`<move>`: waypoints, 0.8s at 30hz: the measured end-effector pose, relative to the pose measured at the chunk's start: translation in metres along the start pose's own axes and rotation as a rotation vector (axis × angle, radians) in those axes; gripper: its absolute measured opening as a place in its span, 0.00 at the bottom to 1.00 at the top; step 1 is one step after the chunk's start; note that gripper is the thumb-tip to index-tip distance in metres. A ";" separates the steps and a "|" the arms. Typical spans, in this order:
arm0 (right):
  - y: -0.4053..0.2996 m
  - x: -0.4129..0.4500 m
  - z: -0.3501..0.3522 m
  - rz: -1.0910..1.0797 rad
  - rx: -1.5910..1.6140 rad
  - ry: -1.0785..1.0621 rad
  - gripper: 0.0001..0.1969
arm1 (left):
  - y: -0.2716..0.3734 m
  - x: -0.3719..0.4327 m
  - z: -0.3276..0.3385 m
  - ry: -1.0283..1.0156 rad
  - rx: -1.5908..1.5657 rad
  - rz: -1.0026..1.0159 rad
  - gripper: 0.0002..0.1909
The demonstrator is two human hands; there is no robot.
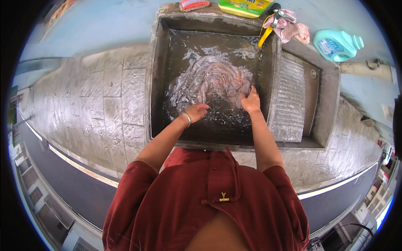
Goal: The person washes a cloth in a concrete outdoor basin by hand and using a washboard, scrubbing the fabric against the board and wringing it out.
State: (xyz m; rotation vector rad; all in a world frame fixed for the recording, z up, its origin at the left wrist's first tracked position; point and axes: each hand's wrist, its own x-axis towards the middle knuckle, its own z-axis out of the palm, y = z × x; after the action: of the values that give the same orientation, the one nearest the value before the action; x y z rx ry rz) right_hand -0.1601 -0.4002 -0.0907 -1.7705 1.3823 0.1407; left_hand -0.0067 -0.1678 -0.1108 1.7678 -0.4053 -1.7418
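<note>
A soaked greyish-pink cloth (216,75) with orange patches lies bunched in the water of a concrete wash basin (152,78). My left hand (196,113), with a bracelet at the wrist, has its fingers curled on the cloth's near fold. At the cloth's right edge, my right hand (251,101) has hold of the fabric between thumb and fingers. Some of the fingertips are hidden by cloth and water. A yellow hose end (265,37) on a metal tap (279,15) hangs over the basin's far right corner.
To the right is a ridged concrete washboard (287,97) in a second compartment. A scrub brush (194,4), a yellow-green container (245,8) and pink rags (292,29) sit along the far rim. Right of them lies a turquoise detergent bottle (336,46).
</note>
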 end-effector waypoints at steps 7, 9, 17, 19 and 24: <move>-0.009 -0.021 0.017 -0.353 -0.577 -0.017 0.45 | 0.011 0.007 0.009 0.006 0.037 0.028 0.16; -0.006 -0.015 0.028 -0.273 -0.745 -0.083 0.45 | 0.006 0.004 0.008 0.016 0.065 0.020 0.16; -0.023 0.018 0.008 -0.254 -0.727 -0.303 0.39 | -0.003 -0.009 0.007 0.029 0.003 -0.011 0.16; -0.024 0.017 -0.005 -0.363 -0.323 -0.052 0.40 | 0.005 -0.015 0.011 0.031 -0.125 -0.125 0.16; -0.037 0.010 0.008 0.046 -0.479 -0.013 0.47 | 0.009 -0.013 0.017 0.047 -0.276 -0.160 0.18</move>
State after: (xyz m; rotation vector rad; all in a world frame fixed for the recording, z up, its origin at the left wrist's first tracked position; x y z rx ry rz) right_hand -0.1224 -0.4017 -0.0814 -2.1173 1.4639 0.5466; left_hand -0.0223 -0.1699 -0.0942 1.6736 -0.0005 -1.7651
